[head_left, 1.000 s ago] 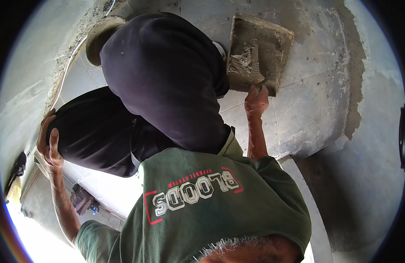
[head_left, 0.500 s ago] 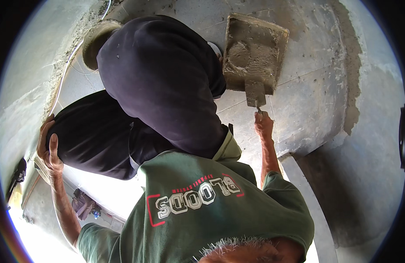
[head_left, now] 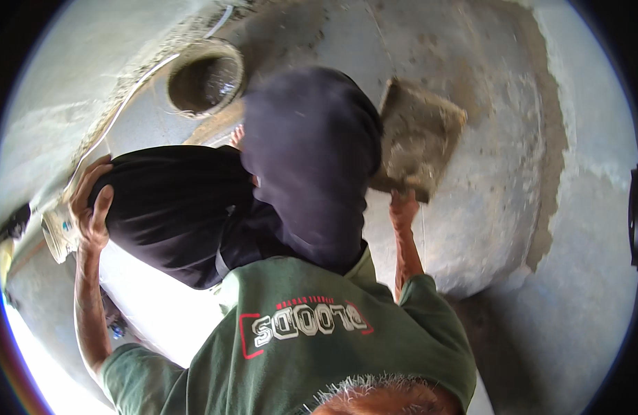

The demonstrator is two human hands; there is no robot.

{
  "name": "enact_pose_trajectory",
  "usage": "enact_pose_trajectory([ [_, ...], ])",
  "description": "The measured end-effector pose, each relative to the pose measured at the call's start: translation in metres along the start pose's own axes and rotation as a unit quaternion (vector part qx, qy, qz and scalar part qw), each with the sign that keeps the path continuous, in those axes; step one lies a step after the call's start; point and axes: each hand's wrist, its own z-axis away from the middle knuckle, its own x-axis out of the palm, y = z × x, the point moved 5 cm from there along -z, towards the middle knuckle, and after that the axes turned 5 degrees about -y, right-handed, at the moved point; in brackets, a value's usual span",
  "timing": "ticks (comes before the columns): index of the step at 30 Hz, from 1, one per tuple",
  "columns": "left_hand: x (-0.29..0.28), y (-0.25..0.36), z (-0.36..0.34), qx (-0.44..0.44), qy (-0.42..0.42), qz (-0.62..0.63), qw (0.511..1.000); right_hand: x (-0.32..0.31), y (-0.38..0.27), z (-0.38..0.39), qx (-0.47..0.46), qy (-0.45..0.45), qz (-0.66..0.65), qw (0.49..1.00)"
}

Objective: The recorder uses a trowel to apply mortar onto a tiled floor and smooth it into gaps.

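Note:
My left hand (head_left: 89,207) grips my bent left knee (head_left: 125,173), fingers curled over the dark trouser cloth and thumb on the near side. My right hand (head_left: 403,206) is closed on a trowel handle at the near edge of a shallow, mortar-caked tray (head_left: 419,142); the blade is blurred and hard to separate from the wet grey mix inside. My raised right knee (head_left: 308,131) is just left of the tray, partly covering its side. Bare toes (head_left: 236,135) show between my legs.
A round bucket (head_left: 205,77) with watery contents stands beyond my legs, beside a white cable (head_left: 136,83) along the rough wall base. A pale bucket (head_left: 58,234) sits behind my left hand. A cement-patched wall (head_left: 595,221) rises on the right, with a dark recess (head_left: 492,332) below.
The view has shifted, so tray and bucket appear lower and the bucket is more exposed. My right knee has moved rightward. The trowel blade, drawn out earlier, is back over the tray.

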Motion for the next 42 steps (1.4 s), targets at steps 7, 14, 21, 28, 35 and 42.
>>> enact_pose_trajectory([
  [7,-0.004,-0.005,0.001,-0.026,0.000,0.047,0.999,-0.032,-0.017,-0.097,-0.127,-0.093,0.078,0.984],
  [14,-0.005,-0.013,0.003,-0.023,-0.003,0.055,0.998,-0.073,-0.164,-0.223,-0.178,-0.136,0.302,0.927],
  [21,-0.003,-0.020,-0.001,-0.014,-0.018,0.022,1.000,-0.058,-0.294,-0.235,-0.426,-0.238,0.296,0.821],
  [28,-0.001,-0.026,-0.018,-0.010,-0.055,0.019,0.998,0.030,-0.319,-0.203,-0.449,-0.562,0.237,0.653],
  [35,0.003,-0.023,-0.034,-0.032,-0.068,0.007,0.997,0.092,-0.382,-0.384,-0.062,-0.496,0.225,0.836],
  [42,0.002,-0.016,-0.031,-0.018,-0.073,0.023,0.997,-0.083,-0.374,-0.376,-0.145,-0.484,0.127,0.853],
])
